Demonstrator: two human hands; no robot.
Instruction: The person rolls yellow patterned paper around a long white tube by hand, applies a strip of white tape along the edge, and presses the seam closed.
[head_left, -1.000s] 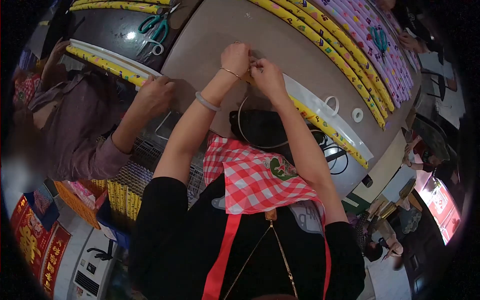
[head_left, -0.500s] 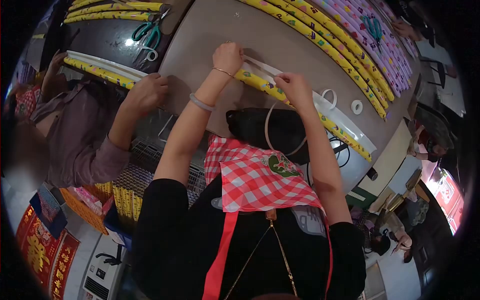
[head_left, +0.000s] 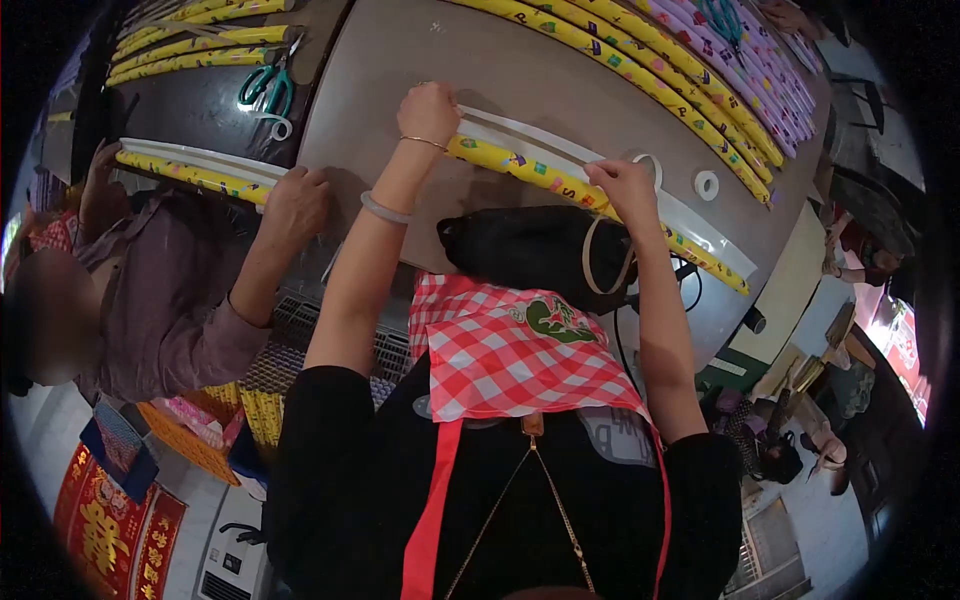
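A yellow patterned paper roll (head_left: 520,170) lies slantwise on the table in front of me, its white edge turned up along the far side. My left hand (head_left: 430,113) is closed at the left end of this edge, on a pale strip of tape (head_left: 525,130). The strip runs along the edge to my right hand (head_left: 628,190), whose thumb and fingers pinch it. Close behind the right hand is a white tape roll (head_left: 649,168), partly hidden by it. The fingertips of both hands are partly covered.
A black bag (head_left: 530,252) lies between me and the roll. A second tape roll (head_left: 706,185) sits to the right. Finished yellow rolls (head_left: 640,80), purple rolls (head_left: 740,75) and scissors (head_left: 722,20) are at the back. On my left, a co-worker's hand (head_left: 298,200) is at another roll.
My right hand has moved right along the edge, away from the left hand, and a longer stretch of the pale strip shows between them. The view has shifted slightly.
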